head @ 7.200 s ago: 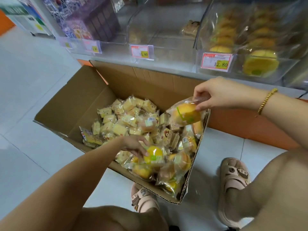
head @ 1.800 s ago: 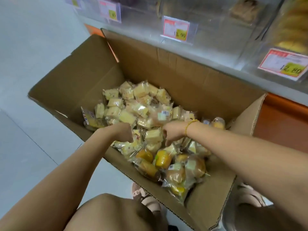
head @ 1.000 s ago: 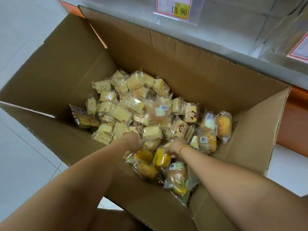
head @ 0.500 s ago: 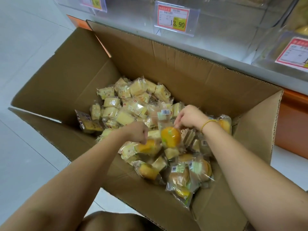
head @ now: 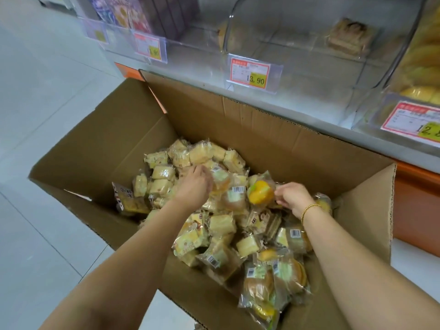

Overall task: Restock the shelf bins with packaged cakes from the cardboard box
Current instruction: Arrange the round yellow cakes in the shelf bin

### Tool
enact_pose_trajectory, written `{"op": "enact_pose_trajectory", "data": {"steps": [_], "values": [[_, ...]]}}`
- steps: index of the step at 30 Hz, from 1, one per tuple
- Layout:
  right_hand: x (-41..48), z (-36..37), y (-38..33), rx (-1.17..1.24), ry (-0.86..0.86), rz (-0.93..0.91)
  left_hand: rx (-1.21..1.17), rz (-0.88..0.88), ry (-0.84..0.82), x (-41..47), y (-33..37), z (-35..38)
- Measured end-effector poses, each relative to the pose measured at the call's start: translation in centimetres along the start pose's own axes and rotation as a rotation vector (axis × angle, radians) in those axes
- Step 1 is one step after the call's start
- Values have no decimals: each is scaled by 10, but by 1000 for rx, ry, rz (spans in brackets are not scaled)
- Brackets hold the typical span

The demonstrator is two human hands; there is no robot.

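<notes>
Cake [head: 260,192] pinched in right fingers [head: 283,198], pack [head: 222,181] in left fingers [head: 206,177], clear of box walls [head: 262,144].

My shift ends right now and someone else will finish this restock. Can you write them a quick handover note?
Left hand: down in the cardboard box, against a blurred wrapped cake; grip unclear.
Right hand: pinches the wrapper of a round orange cake inside the box.
Done: the right shelf bin already holds yellow cakes.
Left: many packs lie in the box; the middle bin shows only one brown cake.
</notes>
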State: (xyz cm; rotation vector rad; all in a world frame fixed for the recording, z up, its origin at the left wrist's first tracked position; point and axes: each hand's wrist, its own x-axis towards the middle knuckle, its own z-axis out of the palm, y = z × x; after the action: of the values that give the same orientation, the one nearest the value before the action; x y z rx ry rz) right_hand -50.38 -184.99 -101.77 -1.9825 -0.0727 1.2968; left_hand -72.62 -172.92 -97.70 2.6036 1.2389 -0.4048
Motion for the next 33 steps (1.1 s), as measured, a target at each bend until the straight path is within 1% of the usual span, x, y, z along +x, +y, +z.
{"op": "enact_pose_trajectory", "data": {"steps": [2, 4, 6, 7, 9, 11, 12, 14, 16, 17, 18, 19, 21, 22, 23, 24, 26, 29, 31, 33], "values": [[1, 4, 2, 47, -27, 70, -122, -21, -113, 0, -4, 8], [4, 8, 0, 60, -17, 79, -230, -28, -153, -1, -6, 7], [7, 10, -2, 68, 9, 64, -350, -90, -120, 3, -9, 4], [10, 10, -1, 33, 21, 42, -396, -132, -101, 5, -10, 2], [13, 10, 3, -101, 38, 17, -442, -224, -103, 12, -7, -2], [13, 12, 9, -213, 71, 30, -461, -299, -115, 19, -1, 1], [12, 13, 13, -224, 88, 41, -478, -324, -111, 21, 4, 2], [12, 15, 20, -140, 132, 33, -483, -357, -62, 24, 11, 7], [14, 15, 25, -24, 170, 16, -359, -288, 25, 27, 14, 13], [14, 14, 27, 35, 170, 22, -290, -224, 64, 28, 16, 15], [13, 14, 26, 123, 150, 42, -240, -156, 66, 31, 17, 18], [12, 14, 24, 230, 113, 78, -209, -89, 26, 35, 18, 21], [7, 17, 20, 418, 2, 168, -140, -13, -125, 41, 22, 24], [5, 20, 19, 437, -47, 201, -104, -3, -188, 43, 24, 25], [5, 24, 20, 408, -84, 224, -81, -6, -217, 45, 26, 26], [5, 28, 20, 370, -109, 241, -70, -20, -209, 47, 26, 28], [5, 35, 20, 345, -93, 262, -57, -35, -108, 50, 23, 30], [11, 39, 16, 383, -28, 282, -64, -7, 64, 47, 14, 33], [16, 40, 17, 435, 11, 288, -69, 28, 101, 44, 7, 37], [17, 41, 21, 477, 52, 256, -76, 34, 115, 43, 1, 40]]}}
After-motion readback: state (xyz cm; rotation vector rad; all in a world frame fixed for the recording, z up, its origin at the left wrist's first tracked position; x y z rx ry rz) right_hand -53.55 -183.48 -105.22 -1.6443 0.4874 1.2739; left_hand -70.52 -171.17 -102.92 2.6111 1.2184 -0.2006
